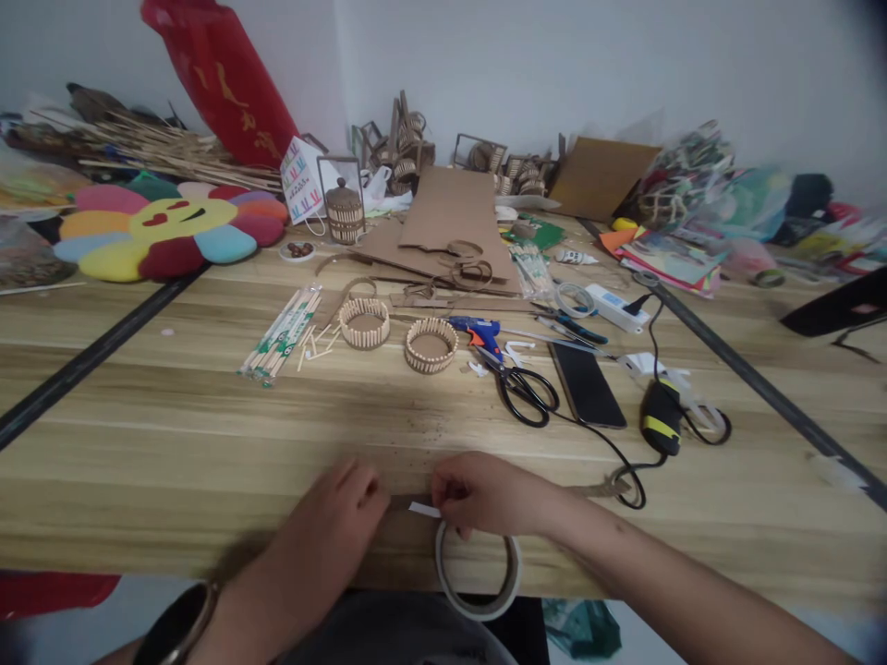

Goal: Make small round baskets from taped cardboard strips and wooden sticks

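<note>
Low over the table's front edge, my left hand (pixel 339 517) is closed with its fingers curled down; what is in them is hidden. A brown paper strip (pixel 400 501) runs between my hands, and more of it shows to the right under my right wrist. My right hand (pixel 478 491) pinches white tape, and a short piece of tape (pixel 424 509) sticks out left of its fingertips. The tape roll (pixel 515 577) hangs just below that hand, over the table edge.
Ahead lie two round stick rings (pixel 364 334) (pixel 431 358), a blue glue gun (pixel 478 331), black-handled scissors (pixel 523 392) and a phone (pixel 589 383). Packaged sticks (pixel 281 334) are on the left. A black cable (pixel 616 443) loops at right. Cardboard (pixel 450 217) lies farther back.
</note>
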A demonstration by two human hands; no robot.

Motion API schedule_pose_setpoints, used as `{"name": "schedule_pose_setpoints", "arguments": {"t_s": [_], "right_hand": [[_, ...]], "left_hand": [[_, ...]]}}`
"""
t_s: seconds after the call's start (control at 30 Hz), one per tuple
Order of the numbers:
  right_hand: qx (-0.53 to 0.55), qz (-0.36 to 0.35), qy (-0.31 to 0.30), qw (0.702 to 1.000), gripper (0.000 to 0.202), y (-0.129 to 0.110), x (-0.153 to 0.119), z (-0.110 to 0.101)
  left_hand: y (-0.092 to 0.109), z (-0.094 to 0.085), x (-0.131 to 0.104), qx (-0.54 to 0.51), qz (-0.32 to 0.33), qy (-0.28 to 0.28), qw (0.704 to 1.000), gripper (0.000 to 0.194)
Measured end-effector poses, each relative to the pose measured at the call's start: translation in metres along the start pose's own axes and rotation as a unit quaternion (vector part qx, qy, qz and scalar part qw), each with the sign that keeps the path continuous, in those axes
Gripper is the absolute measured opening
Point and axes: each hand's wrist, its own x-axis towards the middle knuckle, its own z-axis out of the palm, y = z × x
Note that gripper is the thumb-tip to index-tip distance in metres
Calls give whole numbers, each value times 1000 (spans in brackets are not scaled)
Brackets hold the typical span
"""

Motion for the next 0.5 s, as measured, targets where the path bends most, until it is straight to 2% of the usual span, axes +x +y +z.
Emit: {"name": "schedule_pose_setpoints", "arguments": {"t_s": [0.1,0.2,0.33,0.5], "right_hand": [[-33,0,7,999,13,-5,-2,0],[-72,-5,9,997,12,-11,-4,-2],[-134,-15,23,991,12,-22,-4,-5],[-168,-2,3,986,14,-32,1,-7]], "left_hand": [[10,31,-15,51,75,54,994,44],[12,51,-26,92,108,100,985,47],[12,57,-31,104,97,112,983,47],[15,58,-34,111,81,119,983,40]]}}
